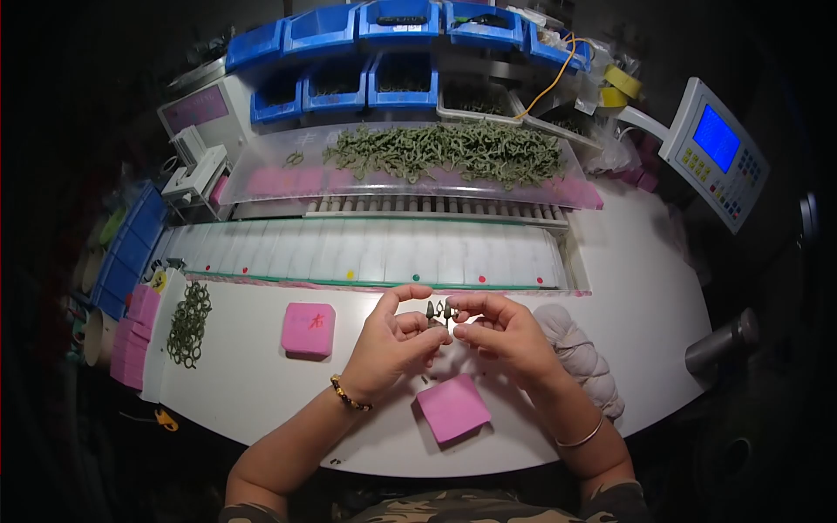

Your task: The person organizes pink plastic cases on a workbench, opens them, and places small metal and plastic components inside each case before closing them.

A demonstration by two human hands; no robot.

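Note:
My left hand (388,342) and my right hand (513,342) meet over the middle of the white table, fingertips almost touching. A small dark green piece (430,309) stands up from the pinched fingers of the left hand. Beside it, a second small dark green piece (448,309) rises at the right fingertips. A tiny ring-like shape shows between the two; whether they are joined I cannot tell. Just below the hands lies a pink square block (453,408), turned at an angle. Another pink block (308,329), with a red mark, sits left of the left hand.
Green ring-shaped pieces (190,324) lie in a heap at the left. A clear tray (261,187) holds a large green pile beyond a row of white slats (349,248). Blue bins (318,35) line the back. A white cloth (575,353), grey cylinder (722,343) and control panel (719,152) stand right.

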